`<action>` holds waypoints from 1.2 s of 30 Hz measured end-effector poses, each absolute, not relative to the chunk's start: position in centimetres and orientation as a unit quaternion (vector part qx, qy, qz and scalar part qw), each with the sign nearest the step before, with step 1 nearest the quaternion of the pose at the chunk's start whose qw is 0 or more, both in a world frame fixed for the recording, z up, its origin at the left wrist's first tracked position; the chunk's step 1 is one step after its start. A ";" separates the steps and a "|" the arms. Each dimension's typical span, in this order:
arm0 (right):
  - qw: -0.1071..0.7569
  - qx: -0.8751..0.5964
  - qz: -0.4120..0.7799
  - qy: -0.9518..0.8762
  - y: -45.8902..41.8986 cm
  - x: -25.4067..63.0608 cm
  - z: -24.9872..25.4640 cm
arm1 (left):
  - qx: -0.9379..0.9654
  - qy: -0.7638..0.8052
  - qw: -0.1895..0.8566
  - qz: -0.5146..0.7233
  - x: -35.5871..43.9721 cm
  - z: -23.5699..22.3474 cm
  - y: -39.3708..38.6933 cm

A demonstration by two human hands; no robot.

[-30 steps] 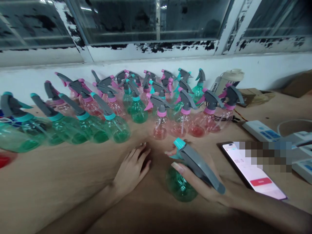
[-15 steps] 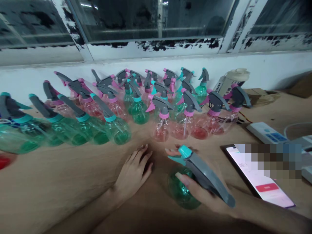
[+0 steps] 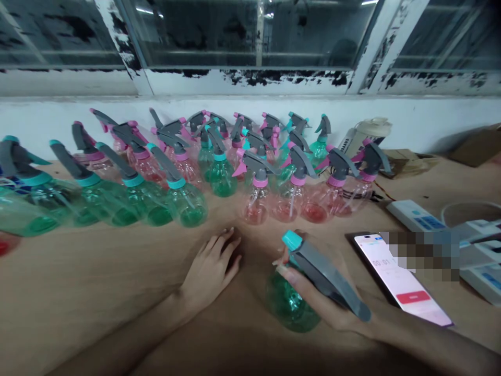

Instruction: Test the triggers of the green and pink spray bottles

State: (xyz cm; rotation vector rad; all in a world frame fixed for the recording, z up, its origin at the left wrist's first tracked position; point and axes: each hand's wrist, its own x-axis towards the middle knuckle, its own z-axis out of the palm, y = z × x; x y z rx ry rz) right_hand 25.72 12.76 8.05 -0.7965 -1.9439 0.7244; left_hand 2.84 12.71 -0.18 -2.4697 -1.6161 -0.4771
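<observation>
My right hand [image 3: 313, 300] is wrapped round a green spray bottle [image 3: 291, 305] with a grey trigger head and teal nozzle [image 3: 291, 241], which stands on the brown table [image 3: 97, 282]. My left hand [image 3: 209, 269] lies flat on the table beside it, fingers stretched out and holding nothing. Behind both hands stand several green spray bottles [image 3: 183, 201] on the left and pink ones [image 3: 256, 201] in the middle and right.
A phone [image 3: 403, 279] with a lit screen lies to the right of the held bottle. White power strips [image 3: 415, 215] and a round container [image 3: 469, 211] sit at the far right. A beige cup [image 3: 366, 133] stands by the white wall under the windows.
The held bottle has shifted slightly and its head has tilted a little. My left hand has stayed flat on the table. The view has moved slightly.
</observation>
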 end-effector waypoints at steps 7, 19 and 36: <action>0.440 -0.320 0.321 -0.775 12.8 25.6 7.9 | -0.826 -0.534 0.075 -0.165 2.8 -0.2 12.8; 0.437 -0.330 0.297 -0.782 12.6 25.5 8.2 | -0.825 -0.536 0.076 -0.158 2.9 -0.3 12.9; 0.438 -0.344 0.331 -0.762 12.6 25.5 7.8 | -0.829 -0.527 0.090 -0.166 2.7 -0.4 12.8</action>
